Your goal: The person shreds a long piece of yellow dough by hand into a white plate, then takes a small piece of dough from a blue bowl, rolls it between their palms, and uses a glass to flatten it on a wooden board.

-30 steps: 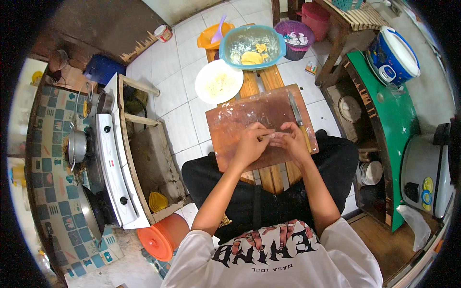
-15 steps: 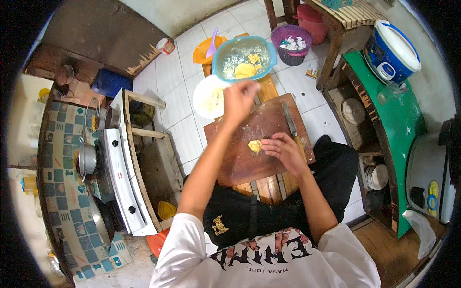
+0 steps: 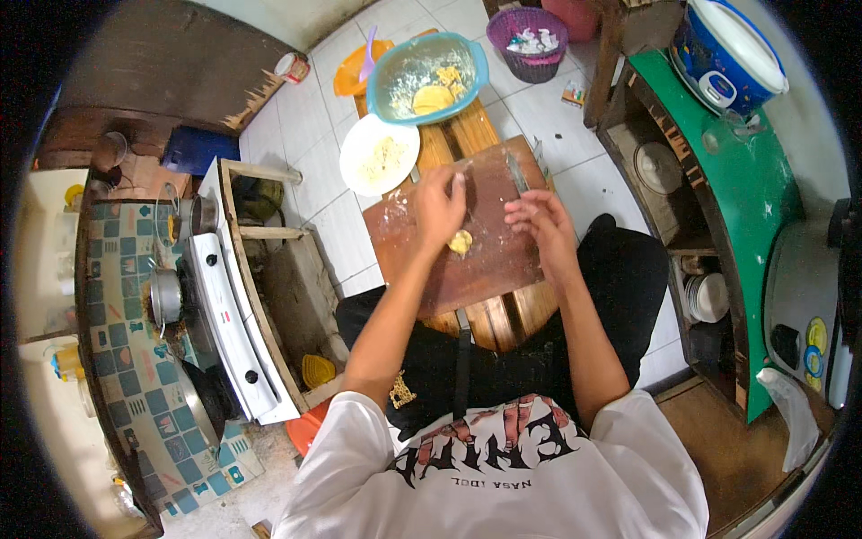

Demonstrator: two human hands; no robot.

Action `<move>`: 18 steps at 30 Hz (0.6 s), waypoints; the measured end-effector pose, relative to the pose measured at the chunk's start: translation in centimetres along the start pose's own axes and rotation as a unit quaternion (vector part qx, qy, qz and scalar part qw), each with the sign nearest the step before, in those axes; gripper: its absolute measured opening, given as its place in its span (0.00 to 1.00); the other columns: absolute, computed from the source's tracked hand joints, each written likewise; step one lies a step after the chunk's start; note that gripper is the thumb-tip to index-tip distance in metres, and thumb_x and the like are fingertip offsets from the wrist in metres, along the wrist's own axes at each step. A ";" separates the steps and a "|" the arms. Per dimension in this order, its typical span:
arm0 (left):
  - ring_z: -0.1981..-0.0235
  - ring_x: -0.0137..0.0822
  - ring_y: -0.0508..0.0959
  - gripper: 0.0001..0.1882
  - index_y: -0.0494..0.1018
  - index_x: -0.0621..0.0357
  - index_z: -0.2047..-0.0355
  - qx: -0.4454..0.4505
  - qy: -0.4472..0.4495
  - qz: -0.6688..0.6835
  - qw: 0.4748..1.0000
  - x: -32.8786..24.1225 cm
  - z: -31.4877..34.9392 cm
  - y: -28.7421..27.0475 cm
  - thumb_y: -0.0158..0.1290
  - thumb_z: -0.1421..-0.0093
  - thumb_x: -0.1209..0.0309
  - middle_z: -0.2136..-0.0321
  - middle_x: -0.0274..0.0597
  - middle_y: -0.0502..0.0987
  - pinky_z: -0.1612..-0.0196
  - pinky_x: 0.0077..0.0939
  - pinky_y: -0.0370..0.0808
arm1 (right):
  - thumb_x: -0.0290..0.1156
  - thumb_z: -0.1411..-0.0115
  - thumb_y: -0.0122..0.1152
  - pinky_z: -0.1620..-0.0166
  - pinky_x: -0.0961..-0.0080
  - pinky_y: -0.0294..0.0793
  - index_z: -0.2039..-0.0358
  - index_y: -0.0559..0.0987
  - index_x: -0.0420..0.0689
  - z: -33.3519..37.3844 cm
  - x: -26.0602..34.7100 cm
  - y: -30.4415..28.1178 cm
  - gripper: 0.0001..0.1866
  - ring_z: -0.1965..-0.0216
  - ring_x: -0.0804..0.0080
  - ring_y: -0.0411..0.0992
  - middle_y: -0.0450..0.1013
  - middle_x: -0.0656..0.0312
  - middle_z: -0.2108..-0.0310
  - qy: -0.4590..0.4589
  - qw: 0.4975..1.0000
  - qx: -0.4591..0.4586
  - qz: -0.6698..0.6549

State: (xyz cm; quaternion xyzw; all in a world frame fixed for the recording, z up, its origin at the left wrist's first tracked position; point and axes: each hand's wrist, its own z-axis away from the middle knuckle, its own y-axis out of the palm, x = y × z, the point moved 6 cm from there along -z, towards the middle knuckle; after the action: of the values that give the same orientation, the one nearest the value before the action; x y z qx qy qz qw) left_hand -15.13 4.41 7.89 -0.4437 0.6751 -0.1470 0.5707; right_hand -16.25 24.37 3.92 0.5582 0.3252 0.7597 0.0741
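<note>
A small yellow lump of dough (image 3: 461, 242) lies on the brown wooden cutting board (image 3: 422, 278). My left hand (image 3: 440, 208) is over the board just beyond the lump, its fingers curled together; whether they hold anything is hidden. To the right, my right hand (image 3: 544, 225) hovers over the board's edge with bent fingers apart and nothing in them. A knife (image 3: 515, 171) lies near the far right corner of the board, its handle hidden by that hand. Behind the board stands a blue basin (image 3: 386, 103) with a larger yellow dough piece (image 3: 433, 100) and crumbs.
Left of the basin sits a white plate (image 3: 355, 162) with pale shreds, below an orange bowl (image 3: 348, 79) holding a purple spoon (image 3: 368, 56). The board rests on a slatted wooden bench (image 3: 467, 130). A gas stove (image 3: 229, 314) is at left, a green-topped cabinet (image 3: 750, 207) at right.
My left hand has come back from near the basin to the board beside the dough. My right hand has moved off the lump, away to the right. The whole view has shifted slightly.
</note>
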 end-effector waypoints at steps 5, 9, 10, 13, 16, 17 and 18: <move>0.31 0.56 0.49 0.31 0.60 0.61 0.36 0.098 0.002 -0.152 0.984 0.9 6.5 3.6 0.46 0.35 0.56 0.34 0.61 0.53 0.32 0.48 0.48 | 0.28 0.34 0.51 0.60 0.77 0.72 0.56 0.72 0.40 0.3 0.5 -1.1 0.08 0.63 0.73 0.75 0.77 0.56 0.62 -0.009 0.999 -0.035 0.030; 0.31 0.56 0.48 0.34 0.59 0.62 0.36 0.103 -0.031 -0.128 0.986 0.9 8.7 2.8 0.47 0.36 0.54 0.33 0.61 0.50 0.32 0.48 0.47 | 0.26 0.35 0.51 0.59 0.76 0.73 0.57 0.73 0.39 0.5 0.4 -1.5 0.07 0.62 0.73 0.74 0.77 0.57 0.62 -0.048 0.991 -0.043 0.121; 0.31 0.56 0.48 0.33 0.60 0.64 0.37 0.101 -0.020 -0.130 0.986 1.1 9.6 2.6 0.50 0.37 0.56 0.33 0.61 0.51 0.33 0.49 0.50 | 0.25 0.35 0.51 0.58 0.76 0.73 0.58 0.74 0.39 0.8 0.4 -1.3 0.07 0.62 0.73 0.74 0.77 0.57 0.63 -0.067 0.986 -0.047 0.144; 0.31 0.57 0.50 0.30 0.63 0.64 0.40 0.038 -0.051 -0.071 0.995 2.6 11.3 1.7 0.55 0.38 0.62 0.34 0.60 0.53 0.33 0.47 0.52 | 0.23 0.37 0.52 0.57 0.74 0.73 0.60 0.75 0.38 0.3 1.5 -0.1 0.07 0.62 0.72 0.74 0.77 0.57 0.64 -0.129 0.957 -0.056 0.253; 0.31 0.58 0.49 0.32 0.61 0.65 0.39 0.019 -0.082 -0.056 0.995 3.2 12.2 1.4 0.56 0.39 0.63 0.33 0.59 0.53 0.32 0.46 0.52 | 0.24 0.39 0.55 0.57 0.68 0.72 0.60 0.75 0.37 -2.5 3.1 2.3 0.07 0.62 0.63 0.74 0.75 0.54 0.65 -0.179 0.891 -0.054 0.414; 0.31 0.58 0.48 0.32 0.61 0.65 0.39 0.013 -0.087 -0.046 0.995 3.3 12.3 1.2 0.56 0.39 0.63 0.33 0.59 0.53 0.32 0.46 0.52 | 0.24 0.40 0.56 0.57 0.67 0.72 0.60 0.75 0.38 -4.1 4.1 3.7 0.08 0.62 0.60 0.73 0.74 0.53 0.66 -0.217 0.863 -0.032 0.456; 0.31 0.58 0.48 0.35 0.57 0.66 0.37 0.017 -0.090 -0.027 0.995 3.1 12.2 1.1 0.57 0.40 0.64 0.33 0.59 0.52 0.32 0.47 0.51 | 0.25 0.41 0.57 0.57 0.66 0.71 0.60 0.75 0.38 -5.9 5.7 5.8 0.09 0.62 0.58 0.72 0.73 0.53 0.66 -0.255 0.830 -0.010 0.497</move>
State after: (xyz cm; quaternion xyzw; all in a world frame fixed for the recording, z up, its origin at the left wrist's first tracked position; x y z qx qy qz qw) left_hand -4.48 6.45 1.42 -0.4638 0.6063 -0.1335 0.6321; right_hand -22.17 20.14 10.84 0.8174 -0.0337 0.5282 -0.2274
